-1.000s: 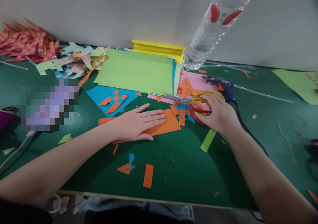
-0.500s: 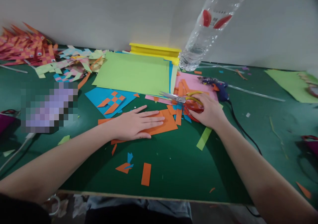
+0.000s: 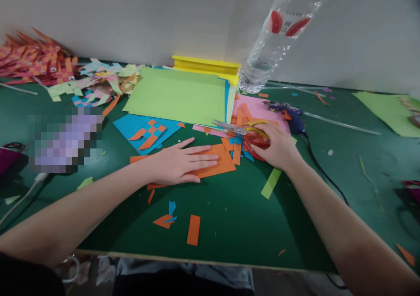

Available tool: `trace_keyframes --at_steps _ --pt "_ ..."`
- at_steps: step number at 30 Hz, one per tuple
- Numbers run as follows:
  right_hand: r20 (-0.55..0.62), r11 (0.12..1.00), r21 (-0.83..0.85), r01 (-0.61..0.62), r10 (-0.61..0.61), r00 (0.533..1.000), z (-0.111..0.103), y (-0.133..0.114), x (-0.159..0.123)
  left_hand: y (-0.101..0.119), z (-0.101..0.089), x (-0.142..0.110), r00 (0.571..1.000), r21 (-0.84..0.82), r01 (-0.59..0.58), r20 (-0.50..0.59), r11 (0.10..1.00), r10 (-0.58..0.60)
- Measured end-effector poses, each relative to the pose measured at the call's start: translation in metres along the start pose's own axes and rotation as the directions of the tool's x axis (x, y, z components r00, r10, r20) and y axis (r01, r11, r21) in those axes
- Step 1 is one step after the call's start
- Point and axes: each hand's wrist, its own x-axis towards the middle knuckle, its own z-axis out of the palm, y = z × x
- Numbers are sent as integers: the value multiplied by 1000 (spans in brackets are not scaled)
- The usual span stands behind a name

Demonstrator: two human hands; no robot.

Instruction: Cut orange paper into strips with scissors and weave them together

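My left hand (image 3: pixel 179 161) lies flat with fingers stretched out on an orange paper sheet (image 3: pixel 216 162) in the middle of the green table (image 3: pixel 229 217). My right hand (image 3: pixel 277 147) rests over the yellow and red handles of a pair of scissors (image 3: pixel 241 130), its fingers curled around them. The steel blades point left across orange and blue paper strips (image 3: pixel 236 147). A pink sheet (image 3: pixel 262 110) lies under the scissors.
A stack of light green paper (image 3: pixel 179 95) and a yellow box (image 3: pixel 206 65) sit behind. A clear plastic bottle (image 3: pixel 275 37) stands at the back. Woven paper pieces (image 3: pixel 65 77) pile up at left. A blue glue gun (image 3: pixel 292 114) with its cord lies right. Orange scraps (image 3: pixel 193 229) lie near the front edge.
My right hand has closed further over the scissors' handles and shifted slightly left. My left hand stays flat on the orange sheet.
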Motion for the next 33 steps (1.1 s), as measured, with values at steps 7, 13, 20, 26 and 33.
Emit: trace_keyframes --at_steps 7,13,20,26,33 --pt "-14 1000 -10 -2 2 1000 -1 -2 0 -2 4 -1 1000 -10 -12 -21 1000 12" --pt "-10 1000 1 -22 22 1000 0 -3 0 -1 3 -1 999 -6 -11 -31 1000 11" --pt "-31 1000 1 -16 16 999 -2 -6 1 -2 3 0 999 5 -17 -37 1000 17" --pt "-60 998 -2 -56 56 997 1 -8 -1 1 1 -1 998 49 22 -57 999 -19" --pt "-117 999 -14 -35 34 993 2 -8 -3 -2 3 -4 959 105 159 -251 982 -128"
